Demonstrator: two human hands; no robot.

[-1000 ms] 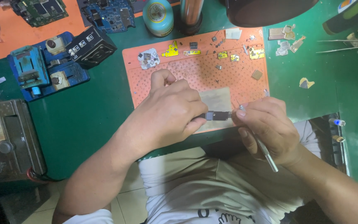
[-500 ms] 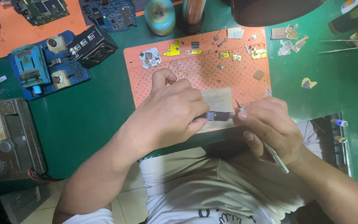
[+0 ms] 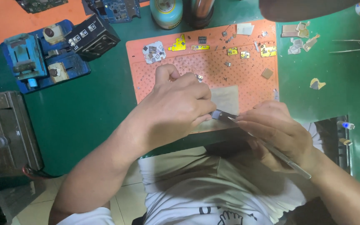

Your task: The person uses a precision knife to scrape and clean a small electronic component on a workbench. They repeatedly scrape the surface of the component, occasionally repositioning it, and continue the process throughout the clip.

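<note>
Component (image 3: 221,115), small, dark and silver-ended, sits pinched in left hand (image 3: 176,108); right hand (image 3: 276,133) grips tweezers (image 3: 267,146) touching it; yellow stickers (image 3: 179,44) dot orange mat (image 3: 246,75).

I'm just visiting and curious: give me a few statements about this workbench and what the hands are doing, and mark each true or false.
1. The left hand pinches a small dark part at the orange mat's near edge. True.
2. The right hand is empty. False: it holds a thin metal tool whose tip meets the part.
3. The mat lies on a green surface. True.
4. The blue fixture sits right of the mat. False: it is to the left.
</note>
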